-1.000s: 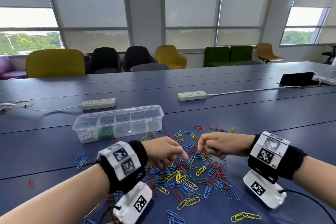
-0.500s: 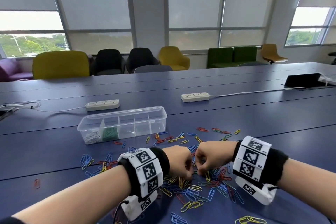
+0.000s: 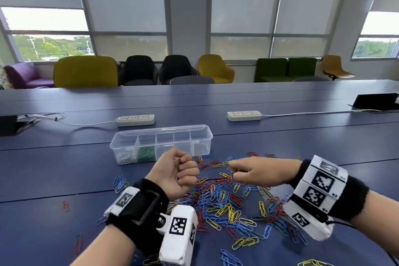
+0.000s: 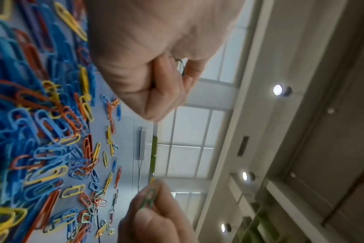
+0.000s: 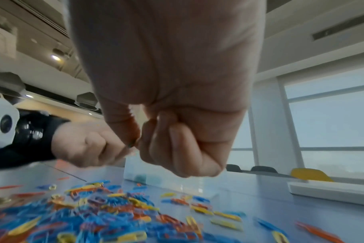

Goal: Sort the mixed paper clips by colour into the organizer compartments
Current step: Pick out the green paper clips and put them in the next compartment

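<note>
While the mixed paper clips [image 3: 228, 205] are lying on the bench [image 3: 64, 175], the right hand [image 3: 257, 171] is pinching a green clip [image 4: 149, 198]; the left hand [image 3: 176, 174] is gripping a small clip [image 4: 180, 65].

Looked like an office meeting room: long blue counter [image 3: 280, 136] with power strips [image 3: 135, 120] plugged along it, lounge chairs [image 3: 86, 71] in yellow, black and green lined up behind the counter under wide windows [image 3: 129, 6] with roller blinds.

R hand [image 5: 172, 102] fisted, fingers [image 5: 183, 148] curled, above clip pile [image 5: 106, 218].
</note>
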Motion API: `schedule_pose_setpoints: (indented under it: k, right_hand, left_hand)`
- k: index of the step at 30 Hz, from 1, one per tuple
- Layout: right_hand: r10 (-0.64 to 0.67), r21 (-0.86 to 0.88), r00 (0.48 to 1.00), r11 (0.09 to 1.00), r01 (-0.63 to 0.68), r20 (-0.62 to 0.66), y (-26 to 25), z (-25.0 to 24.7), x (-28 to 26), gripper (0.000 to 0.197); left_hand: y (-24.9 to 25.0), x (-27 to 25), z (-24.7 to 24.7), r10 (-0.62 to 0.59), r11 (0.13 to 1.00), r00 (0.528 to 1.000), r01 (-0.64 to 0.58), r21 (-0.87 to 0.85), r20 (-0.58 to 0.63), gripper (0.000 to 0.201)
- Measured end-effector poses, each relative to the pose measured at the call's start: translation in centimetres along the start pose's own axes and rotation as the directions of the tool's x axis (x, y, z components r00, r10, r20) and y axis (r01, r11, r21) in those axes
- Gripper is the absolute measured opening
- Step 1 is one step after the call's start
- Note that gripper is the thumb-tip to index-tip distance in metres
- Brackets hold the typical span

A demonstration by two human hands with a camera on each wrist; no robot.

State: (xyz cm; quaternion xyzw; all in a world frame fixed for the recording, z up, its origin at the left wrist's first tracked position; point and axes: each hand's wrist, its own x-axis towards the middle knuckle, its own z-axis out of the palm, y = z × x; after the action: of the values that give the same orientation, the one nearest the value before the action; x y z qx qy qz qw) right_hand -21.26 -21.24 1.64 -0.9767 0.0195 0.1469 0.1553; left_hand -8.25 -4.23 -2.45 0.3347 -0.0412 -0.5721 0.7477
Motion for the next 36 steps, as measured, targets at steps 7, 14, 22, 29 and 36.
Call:
schedule_pose_setpoints:
  k: [7, 14, 22, 29, 36]
  right_hand:
    - [-0.072, -0.079, 0.992, 0.995, 0.064, -0.104, -5.5, -0.4, 3.4, 0.014]
    - [-0.180, -0.097, 0.961, 0.982, 0.163, -0.212, -8.4, -1.2, 7.0, 0.027]
    - [0.059, -0.144, 0.965, 0.985, -0.098, -0.255, -3.6, -5.5, 13.7, 0.085]
    - [0.214, -0.183, 0.968, 0.955, -0.235, -0.127, -1.3, -3.0, 17.4, 0.118]
    - [0.163, -0.202, 0.958, 0.956, -0.212, -0.235, -1.4, -2.0, 16.9, 0.102]
  left_hand:
    - [-2.0, 0.1, -0.9, 0.081, 0.950, 0.988, -0.117, -0.291, -0.133, 0.029]
    - [-0.8, -0.1, -2.0, 0.117, 0.898, 0.989, -0.144, -0.417, -0.089, 0.036]
    - [1.4, -0.4, -4.4, 0.152, 0.833, 0.970, -0.229, -0.504, -0.190, 0.042]
    - [5.7, -2.5, -4.5, 0.378, 0.909, 0.897, -0.407, -0.094, -0.230, 0.055]
    - [13.2, 2.0, -4.1, 0.601, 0.750, 0.724, -0.366, 0.551, -0.338, 0.034]
